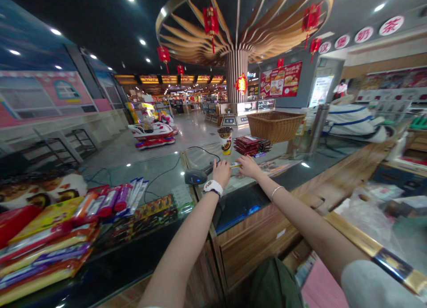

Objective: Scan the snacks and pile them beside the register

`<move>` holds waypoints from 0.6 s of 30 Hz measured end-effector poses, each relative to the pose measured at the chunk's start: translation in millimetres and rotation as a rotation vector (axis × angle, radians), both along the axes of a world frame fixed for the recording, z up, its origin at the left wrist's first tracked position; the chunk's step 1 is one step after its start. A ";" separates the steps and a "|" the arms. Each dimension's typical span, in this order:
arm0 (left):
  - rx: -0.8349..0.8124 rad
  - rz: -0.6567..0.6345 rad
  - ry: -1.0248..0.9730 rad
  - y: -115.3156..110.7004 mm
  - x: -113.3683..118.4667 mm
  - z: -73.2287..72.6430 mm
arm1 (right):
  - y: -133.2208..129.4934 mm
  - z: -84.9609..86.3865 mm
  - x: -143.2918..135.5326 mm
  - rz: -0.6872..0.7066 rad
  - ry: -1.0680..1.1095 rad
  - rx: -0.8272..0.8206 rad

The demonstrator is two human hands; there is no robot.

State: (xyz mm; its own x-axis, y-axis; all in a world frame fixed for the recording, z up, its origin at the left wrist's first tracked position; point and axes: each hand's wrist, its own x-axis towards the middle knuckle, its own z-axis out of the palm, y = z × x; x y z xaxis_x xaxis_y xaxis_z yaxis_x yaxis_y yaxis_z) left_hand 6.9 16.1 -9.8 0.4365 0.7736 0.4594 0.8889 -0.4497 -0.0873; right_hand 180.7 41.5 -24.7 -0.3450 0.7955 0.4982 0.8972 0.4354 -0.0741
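Note:
Above the glass counter (160, 168), my left hand (221, 174) and my right hand (248, 166) are close together. Between their fingertips stretches a small, thin yellow-and-white packet (235, 165), one end at each hand; its print is too small to read. Just left of my left hand lies a black barcode scanner (195, 177) with a blue light and a cable. A snack cup (225, 141) with a dark lid stands upright beyond my hands. To its right, dark red packets (246, 145) are piled behind my right hand.
A wicker basket (275, 125) stands at the counter's far right. Snack bars and packets (50, 237) are heaped at the left. Plastic bags (370, 210) lie at the right. Beyond the counter are a kiddie ride (153, 132) and a ribbed column (236, 77).

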 end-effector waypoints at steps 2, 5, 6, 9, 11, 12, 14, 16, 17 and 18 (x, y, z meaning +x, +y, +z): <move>-0.011 0.023 0.007 -1.5 0.3 2.3 | -0.5 0.3 1.1 0.015 -0.008 0.010; 0.000 0.048 0.018 -5.1 0.9 6.0 | -4.3 3.0 2.0 0.051 -0.010 0.045; 0.013 0.051 0.022 -6.7 1.0 7.1 | -6.2 4.4 2.3 0.064 -0.006 0.060; 0.066 0.043 0.020 -12.9 0.4 11.2 | -12.2 9.3 3.9 0.100 0.018 0.113; 0.106 0.023 0.008 -18.3 -1.8 15.5 | -16.1 12.6 5.4 0.124 0.038 0.150; 0.126 0.009 0.001 -21.3 -3.7 18.3 | -18.1 14.4 5.9 0.135 0.050 0.171; 0.161 -0.026 -0.010 -27.8 -9.4 25.5 | -21.9 18.4 5.8 0.160 0.076 0.213; 0.189 -0.054 -0.016 -34.9 -17.9 33.9 | -25.8 23.3 3.2 0.191 0.102 0.254; 0.203 -0.063 -0.019 -38.5 -23.1 38.1 | -27.6 26.1 0.8 0.210 0.111 0.271; 0.217 -0.071 -0.023 -42.1 -28.8 42.1 | -29.3 29.2 -2.3 0.232 0.118 0.287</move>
